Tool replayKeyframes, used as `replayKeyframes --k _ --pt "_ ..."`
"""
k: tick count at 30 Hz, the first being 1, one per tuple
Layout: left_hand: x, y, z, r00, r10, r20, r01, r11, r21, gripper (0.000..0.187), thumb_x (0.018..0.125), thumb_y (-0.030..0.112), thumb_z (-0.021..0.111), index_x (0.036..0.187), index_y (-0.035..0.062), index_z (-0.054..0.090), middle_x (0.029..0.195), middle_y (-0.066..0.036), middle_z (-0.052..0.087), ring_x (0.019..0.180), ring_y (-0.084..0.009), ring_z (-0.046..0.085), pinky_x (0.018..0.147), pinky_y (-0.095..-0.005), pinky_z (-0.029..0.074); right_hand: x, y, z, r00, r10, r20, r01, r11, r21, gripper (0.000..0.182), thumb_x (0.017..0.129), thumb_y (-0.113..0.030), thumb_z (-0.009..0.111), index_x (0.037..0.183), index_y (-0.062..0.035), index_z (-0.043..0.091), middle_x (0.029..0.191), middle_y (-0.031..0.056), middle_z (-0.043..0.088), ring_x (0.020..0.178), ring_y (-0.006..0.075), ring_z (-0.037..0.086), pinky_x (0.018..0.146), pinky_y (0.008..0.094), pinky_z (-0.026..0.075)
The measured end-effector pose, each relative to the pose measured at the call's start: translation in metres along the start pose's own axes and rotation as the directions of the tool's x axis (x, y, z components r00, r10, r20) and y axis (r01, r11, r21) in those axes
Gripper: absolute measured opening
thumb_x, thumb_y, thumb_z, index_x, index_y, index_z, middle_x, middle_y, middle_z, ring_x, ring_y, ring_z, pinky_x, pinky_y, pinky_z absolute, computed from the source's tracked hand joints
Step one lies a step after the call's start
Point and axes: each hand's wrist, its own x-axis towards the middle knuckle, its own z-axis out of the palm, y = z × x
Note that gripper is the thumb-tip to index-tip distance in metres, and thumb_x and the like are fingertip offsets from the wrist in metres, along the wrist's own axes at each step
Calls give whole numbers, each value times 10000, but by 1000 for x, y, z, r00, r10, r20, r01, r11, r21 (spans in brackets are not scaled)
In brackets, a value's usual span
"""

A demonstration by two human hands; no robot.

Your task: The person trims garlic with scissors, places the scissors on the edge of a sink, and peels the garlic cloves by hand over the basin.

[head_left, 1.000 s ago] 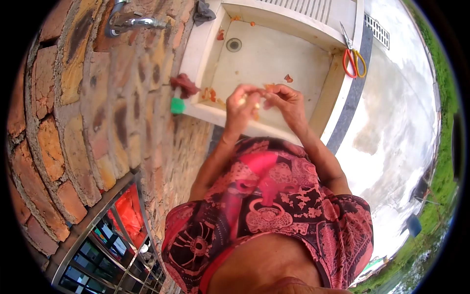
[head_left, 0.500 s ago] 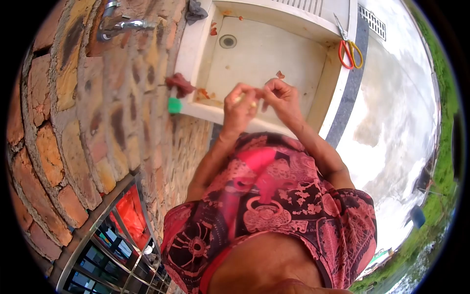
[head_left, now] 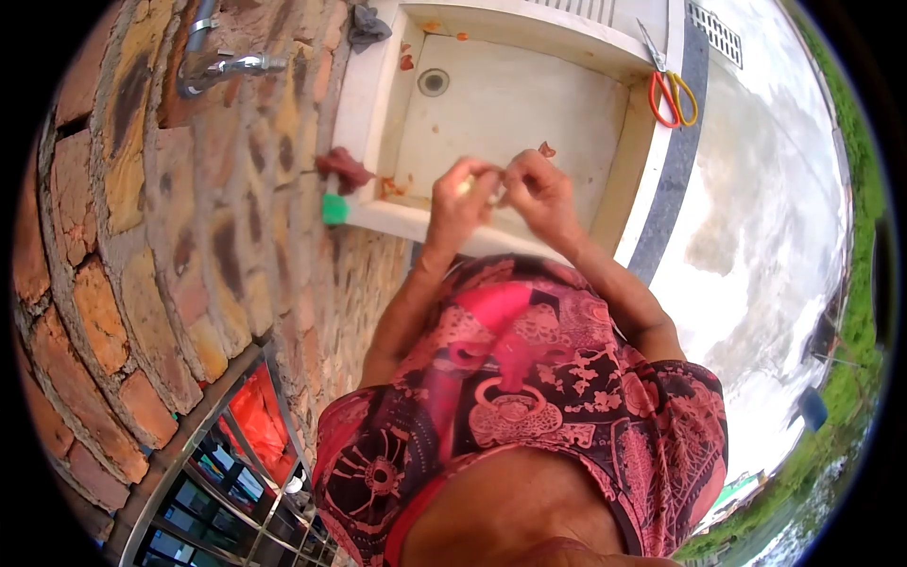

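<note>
Over the near part of a shallow pale sink (head_left: 520, 80), my two hands meet at the fingertips. My left hand (head_left: 457, 206) is closed around a small whitish piece (head_left: 466, 185), mostly hidden by the fingers; its kind cannot be made out. My right hand (head_left: 542, 197) is closed in a pinch against the left fingertips, and whatever it grips is too small to name. Just beyond the right hand lies a reddish-brown scrap (head_left: 546, 149) on the sink floor. More orange-brown scraps (head_left: 391, 187) lie in the sink's left corner.
Scissors (head_left: 669, 93) with red and yellow handles rest on the sink's right rim. A dark red cloth (head_left: 344, 170) and a green object (head_left: 334, 209) are at the left corner, a grey rag (head_left: 367, 28) farther back. A brick wall (head_left: 227, 227) with a metal tap (head_left: 248, 64) stands left.
The view has shifted slightly. My fingertips have moved a little against each other, and the hands stay together over the sink, closed as before.
</note>
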Motion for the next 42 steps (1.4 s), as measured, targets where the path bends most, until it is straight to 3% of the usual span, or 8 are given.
replayKeyframes --k 5,8,10,19,22,24,28,42 --pt "3 -2 -8 986 -155 53 164 912 -377 190 843 156 659 920 25 544 723 -14 533 480 -14 380 374 -141 268 5 -10 -11 991 132 2 -132 987 87 26 841 -13 569 830 3 551 744 21 552 617 72 561 551 211 507" --pt "3 -5 -8 988 -148 47 156 938 -311 176 822 122 680 883 34 540 738 -27 556 487 -14 399 372 -137 272 5 -21 -12 971 219 94 -226 972 67 62 853 -35 586 875 20 570 736 30 569 609 76 571 547 221 529" --pt "2 -7 -7 999 45 -2 -45 999 -12 177 797 77 698 869 38 541 740 -27 574 495 -12 418 373 -142 286 7 -26 -15 949 281 143 -293 953 72 82 855 -44 594 889 28 574 732 40 580 603 82 580 541 226 533" --pt "4 3 -1 967 250 43 -254 960 118 152 809 55 678 852 46 533 758 -33 592 501 -12 427 372 -145 303 8 -24 -18 865 420 273 -476 859 187 96 858 -45 601 878 43 568 751 70 605 618 127 616 562 248 552" --pt "4 10 -4 995 -92 34 98 965 -243 128 857 125 636 850 55 529 772 -42 575 481 -21 409 357 -136 293 6 -29 -13 899 349 264 -407 889 209 90 837 -31 612 904 20 580 770 70 602 654 138 625 583 250 531" --pt "6 4 -9 984 -158 87 179 906 -384 140 878 174 609 850 62 530 765 -42 557 469 -23 395 346 -133 281 9 -38 -13 995 -75 68 97 904 -417 117 809 -28 629 920 -11 595 792 72 592 683 153 623 593 263 495" --pt "8 0 -11 905 -350 241 425 766 -481 200 914 270 556 855 80 534 734 -36 505 454 -20 369 324 -129 250 13 -33 -20 970 -175 168 231 876 -424 129 790 -29 633 916 -28 605 808 83 574 681 187 610 590 281 462" --pt "-1 -10 -9 911 -386 142 407 799 -442 220 896 248 585 767 107 476 718 -27 490 485 -25 377 328 -138 230 17 -25 -21 847 -202 491 454 755 -473 101 751 -19 609 787 2 517 734 122 504 645 302 547 564 382 445"
